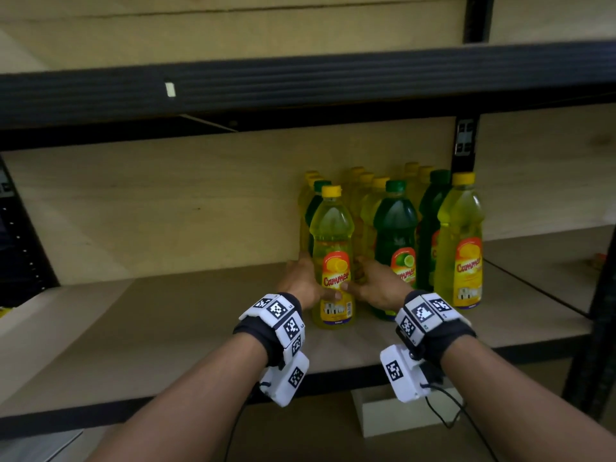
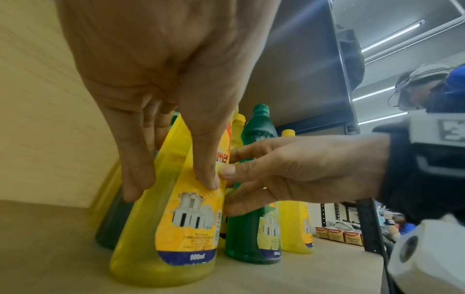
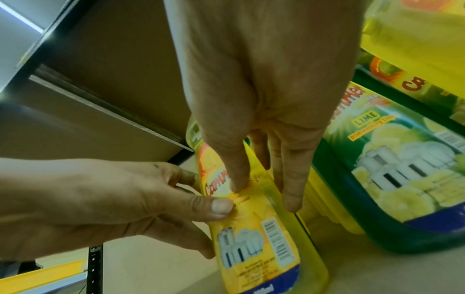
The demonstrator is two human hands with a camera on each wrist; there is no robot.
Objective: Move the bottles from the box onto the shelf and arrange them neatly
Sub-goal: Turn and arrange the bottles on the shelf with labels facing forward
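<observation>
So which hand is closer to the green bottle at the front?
The right hand. It grips the front yellow bottle on the side facing the green bottle, overlapping its lower part. The left hand grips the yellow bottle's far side.

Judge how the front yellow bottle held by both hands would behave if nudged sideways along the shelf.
The yellow bottle is tall on a narrow base, so a high push would probably tip it; both hands, left hand and right hand, hold it low. It looks full, so likely heavy. Smooth plastic probably slides on the shelf.
</observation>
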